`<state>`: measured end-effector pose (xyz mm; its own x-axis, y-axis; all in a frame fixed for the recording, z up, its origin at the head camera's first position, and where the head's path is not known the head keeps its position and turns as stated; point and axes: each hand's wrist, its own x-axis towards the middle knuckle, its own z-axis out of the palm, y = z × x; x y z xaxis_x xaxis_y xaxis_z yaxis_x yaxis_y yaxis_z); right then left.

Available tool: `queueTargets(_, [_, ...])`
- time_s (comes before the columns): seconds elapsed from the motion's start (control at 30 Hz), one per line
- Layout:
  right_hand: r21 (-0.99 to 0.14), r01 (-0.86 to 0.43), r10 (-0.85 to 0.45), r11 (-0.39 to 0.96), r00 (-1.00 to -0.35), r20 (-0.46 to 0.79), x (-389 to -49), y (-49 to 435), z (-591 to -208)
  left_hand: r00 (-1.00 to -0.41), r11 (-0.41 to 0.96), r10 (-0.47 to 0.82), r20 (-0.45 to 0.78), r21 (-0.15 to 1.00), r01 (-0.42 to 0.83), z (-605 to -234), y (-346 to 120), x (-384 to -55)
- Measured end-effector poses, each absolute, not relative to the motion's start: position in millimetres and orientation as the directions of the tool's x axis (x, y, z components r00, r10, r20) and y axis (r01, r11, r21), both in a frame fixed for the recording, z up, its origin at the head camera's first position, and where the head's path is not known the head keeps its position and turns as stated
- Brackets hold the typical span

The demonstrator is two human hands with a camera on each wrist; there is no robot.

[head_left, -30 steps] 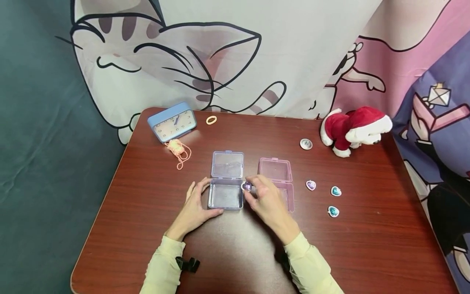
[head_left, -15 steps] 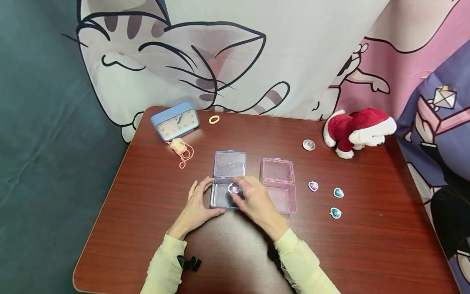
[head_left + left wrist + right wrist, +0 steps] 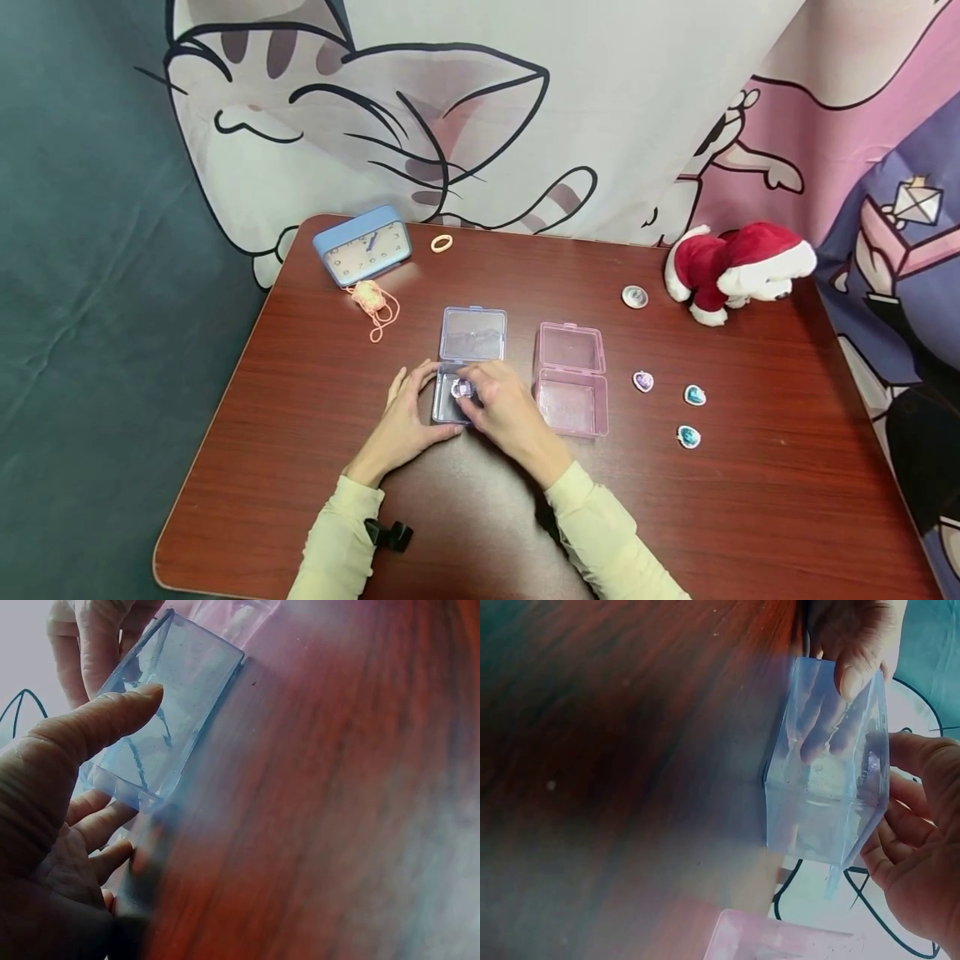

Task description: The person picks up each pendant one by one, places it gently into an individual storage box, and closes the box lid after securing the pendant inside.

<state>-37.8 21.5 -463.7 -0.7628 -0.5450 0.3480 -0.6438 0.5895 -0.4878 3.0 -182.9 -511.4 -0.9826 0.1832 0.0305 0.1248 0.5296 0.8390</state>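
two hands: left hand (image 3: 405, 417) grips blue box (image 3: 450, 400); right hand (image 3: 502, 408) pinches purple gem (image 3: 462, 387) inside it.

The blue box (image 3: 470, 367) is clear tinted plastic, smooth and a bit glossy, you can see fingers right through its wall in the right wrist view. The pink box (image 3: 572, 381) is the same see-through plastic. The table (image 3: 300, 400) looks like dark red wood-grain laminate, smooth with a soft sheen. The heart gems (image 3: 687, 416) are faceted and shiny in silvery metal-looking rims. The plush dog (image 3: 738, 267) is fuzzy cloth. The backdrop (image 3: 525, 108) is matt printed fabric, slightly creased. The sleeves (image 3: 337, 542) are soft matt knit
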Motion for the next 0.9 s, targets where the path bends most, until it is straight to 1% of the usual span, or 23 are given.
queueTargets(0.27, [-0.461,-0.627,-0.56,0.628,-0.775,0.293,-39,17,-464,-0.983,0.529,0.181,0.041,0.838,0.133,-512,-183,3])
queueTargets(0.53, [-0.46,-0.625,-0.566,0.631,-0.776,0.279,-38,11,-465,-0.98,0.512,0.185,0.073,0.844,0.159,-513,-183,3])
queueTargets(0.9, [-0.432,-0.607,-0.556,0.668,-0.792,0.253,-38,6,-470,-0.981,0.526,0.188,0.05,0.839,0.144,-513,-184,3])
